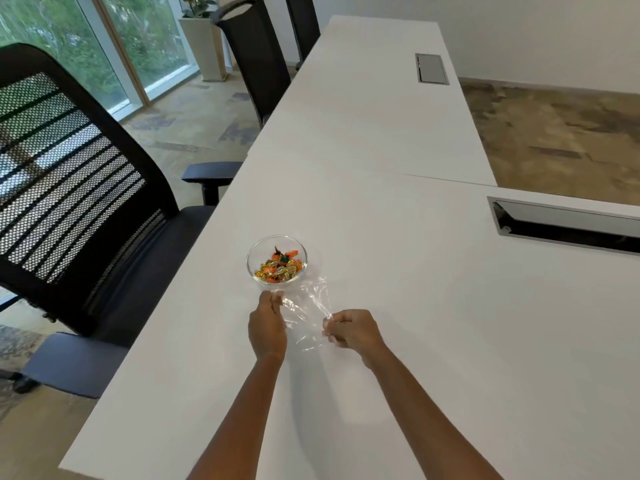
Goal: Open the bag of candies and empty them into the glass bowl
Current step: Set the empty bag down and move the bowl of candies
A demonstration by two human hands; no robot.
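Observation:
A small glass bowl point(277, 241) stands on the white table point(398, 271) near its left edge, holding several orange and gold wrapped candies point(280, 266). Just in front of the bowl a clear plastic bag point(306, 306) is stretched out between my hands, with no candies visible inside it. My left hand point(266, 325) pinches the bag's left edge close to the bowl. My right hand point(351, 329) pinches its right edge, a little nearer to me.
Black mesh office chairs point(79, 188) line the table's left side. A recessed cable slot point(568, 225) sits at the right, another cable box point(431, 69) farther back. A white planter point(204, 46) stands by the windows.

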